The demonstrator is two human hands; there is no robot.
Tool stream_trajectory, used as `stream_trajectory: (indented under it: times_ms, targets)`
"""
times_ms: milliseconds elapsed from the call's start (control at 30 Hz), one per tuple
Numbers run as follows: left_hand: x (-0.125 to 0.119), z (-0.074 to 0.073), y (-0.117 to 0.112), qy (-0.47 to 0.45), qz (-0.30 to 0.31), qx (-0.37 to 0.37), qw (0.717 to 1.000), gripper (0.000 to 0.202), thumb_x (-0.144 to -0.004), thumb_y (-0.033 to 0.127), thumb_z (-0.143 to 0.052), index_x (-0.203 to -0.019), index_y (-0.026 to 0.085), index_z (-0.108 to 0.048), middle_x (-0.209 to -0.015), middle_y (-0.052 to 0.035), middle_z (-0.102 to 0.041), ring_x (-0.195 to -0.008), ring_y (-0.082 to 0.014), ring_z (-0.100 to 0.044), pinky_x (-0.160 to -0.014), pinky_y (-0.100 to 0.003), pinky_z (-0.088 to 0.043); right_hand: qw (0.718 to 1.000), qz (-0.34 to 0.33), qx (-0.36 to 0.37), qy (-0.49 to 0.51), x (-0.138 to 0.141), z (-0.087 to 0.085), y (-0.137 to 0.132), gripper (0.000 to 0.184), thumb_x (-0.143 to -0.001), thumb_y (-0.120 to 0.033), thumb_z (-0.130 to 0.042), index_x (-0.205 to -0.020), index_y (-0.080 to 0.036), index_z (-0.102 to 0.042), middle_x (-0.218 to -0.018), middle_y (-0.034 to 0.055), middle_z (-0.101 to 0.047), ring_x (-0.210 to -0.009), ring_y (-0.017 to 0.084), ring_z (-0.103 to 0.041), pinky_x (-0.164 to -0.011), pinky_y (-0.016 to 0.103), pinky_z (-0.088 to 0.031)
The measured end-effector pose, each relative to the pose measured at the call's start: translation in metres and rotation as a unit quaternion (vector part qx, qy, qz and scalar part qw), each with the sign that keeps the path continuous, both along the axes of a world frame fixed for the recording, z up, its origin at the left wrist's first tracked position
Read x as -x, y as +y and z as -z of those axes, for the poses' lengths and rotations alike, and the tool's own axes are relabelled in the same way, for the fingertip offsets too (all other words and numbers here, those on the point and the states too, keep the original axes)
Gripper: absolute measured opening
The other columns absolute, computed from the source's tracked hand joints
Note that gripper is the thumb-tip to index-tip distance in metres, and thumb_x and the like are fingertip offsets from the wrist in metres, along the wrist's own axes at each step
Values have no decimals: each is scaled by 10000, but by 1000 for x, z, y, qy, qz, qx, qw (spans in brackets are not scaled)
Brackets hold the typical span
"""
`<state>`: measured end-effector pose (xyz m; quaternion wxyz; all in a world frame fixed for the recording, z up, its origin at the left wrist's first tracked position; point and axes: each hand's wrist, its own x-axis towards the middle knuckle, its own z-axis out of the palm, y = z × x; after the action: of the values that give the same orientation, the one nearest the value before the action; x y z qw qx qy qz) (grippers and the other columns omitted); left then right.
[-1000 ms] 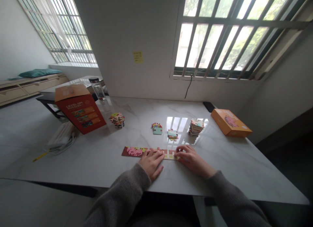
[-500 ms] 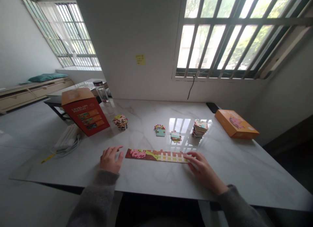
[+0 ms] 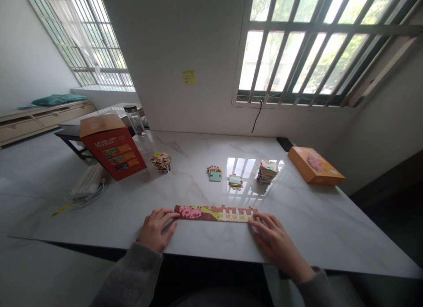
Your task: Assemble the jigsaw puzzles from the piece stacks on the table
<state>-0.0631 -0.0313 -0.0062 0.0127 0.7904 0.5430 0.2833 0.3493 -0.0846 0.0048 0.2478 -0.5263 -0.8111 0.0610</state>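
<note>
A long jigsaw strip (image 3: 214,213) of joined pieces lies flat on the white marble table (image 3: 330,236), near its front edge, showing a pink animal, green ground and a white fence. My left hand (image 3: 157,230) rests on the table with its fingertips at the strip's left end. My right hand (image 3: 276,238) lies at the right end, fingers touching the strip. Neither hand grips it. Beyond the strip lie a loose pile of puzzle pieces (image 3: 161,162), two small groups of pieces (image 3: 214,174) (image 3: 235,181) and a tall stack of pieces (image 3: 267,172).
A red puzzle box (image 3: 112,148) stands at the table's left, with a glass bottle (image 3: 135,121) behind it. An orange box (image 3: 315,166) lies at the right, near a black phone (image 3: 284,144). A white cable bundle (image 3: 87,185) lies on the floor at left.
My left hand has come in from the strip's lower left and now touches its left end. My right hand stays at the right end. The head view has shifted slightly.
</note>
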Motion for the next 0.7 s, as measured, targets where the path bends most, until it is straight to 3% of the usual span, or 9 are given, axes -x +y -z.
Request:
stream_trajectory:
  times_ms: [433,567,700]
  targets:
    - [4,6,-14,23,6,-27,999,259,-906,357,-538,-1103,303,-698,-1142,-25,-697,-1050,-256,-604,-883,-399,-466,1000,-3,19,-8,0,-4,-8,400,-924,-269,-585,-1317,-336,-619,-1374,80,-589,-1273,315,-518,-1048,529,-482]
    - [1,8,-18,-9,-28,-31,999,369,-902,375,-538,-1251,277,-609,-1209,-64,-650,-1119,-272,-584,-946,-421,-472,1000,-1,30,2,-3,-7,-4,347,-945,-286,-573,-1280,-344,-643,-1336,68,-620,-1236,302,-545,-1029,517,-488]
    - [6,12,-13,-53,-44,-1,998,488,-904,413,-528,-1369,263,-512,-1296,-87,-582,-1168,-280,-571,-981,-445,-502,999,8,21,37,-4,-21,15,342,-968,-302,-543,-1298,-327,-630,-1305,77,-633,-1188,286,-574,-995,491,-513]
